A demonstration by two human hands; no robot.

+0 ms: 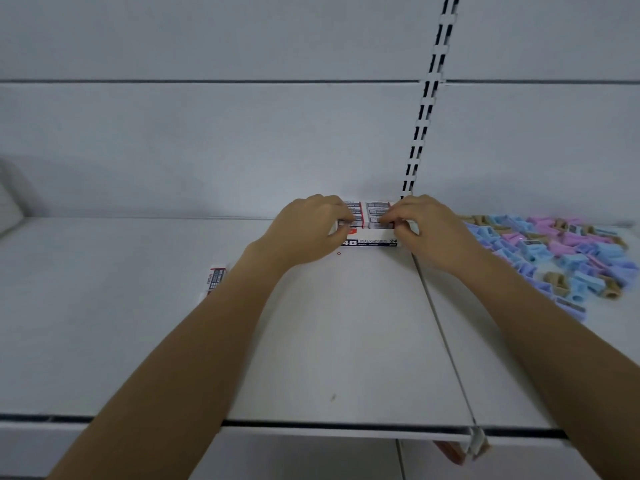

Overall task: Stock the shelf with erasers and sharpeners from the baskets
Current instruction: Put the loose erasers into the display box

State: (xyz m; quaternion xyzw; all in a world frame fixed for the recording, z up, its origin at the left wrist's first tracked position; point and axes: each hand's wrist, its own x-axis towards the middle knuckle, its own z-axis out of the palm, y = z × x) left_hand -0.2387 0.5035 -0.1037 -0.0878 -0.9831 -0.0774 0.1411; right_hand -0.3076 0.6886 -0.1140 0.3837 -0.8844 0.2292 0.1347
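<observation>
A white box of erasers (372, 242) marked "4B ERASER 24" stands at the back of the white shelf (329, 341), against the rear panel. Rows of wrapped erasers (370, 211) fill its open top. My left hand (311, 230) holds the box's left end, fingers curled over the erasers there. At the right end, my right hand (426, 230) pinches an eraser in the front row. One loose eraser (213, 280) lies on the shelf to the left, beside my left forearm. A heap of blue, pink and tan sharpeners (568, 251) covers the shelf at the right.
A slotted upright rail (424, 109) runs up the back panel just behind the box. A seam between two shelf boards (443, 337) runs from the box toward the front edge. Something reddish (450, 452) shows below the shelf's front lip.
</observation>
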